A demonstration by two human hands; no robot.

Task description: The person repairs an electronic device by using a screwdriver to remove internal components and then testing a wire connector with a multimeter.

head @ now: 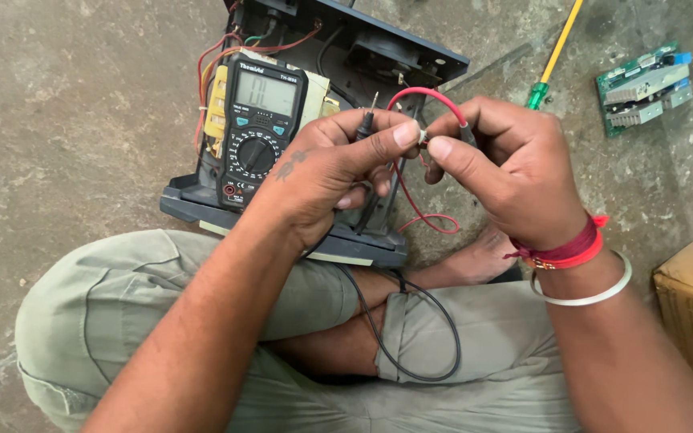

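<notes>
Fingers [399,136] of the left hand [326,172] are pinching the black probe [366,120] just right of the multimeter [258,128]; the right hand [507,168] is gripping the red lead [423,96], whose tip could slip from contact.

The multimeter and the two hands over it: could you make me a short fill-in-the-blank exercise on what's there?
1. The left hand holds a probe whose colour is ____.
2. The right hand pinches a wire whose colour is ____.
3. The multimeter rests on an opened dark ____.
4. Near the green circuit board lies a screwdriver with a ____ shaft.

Missing words: black; red; casing; yellow
</notes>
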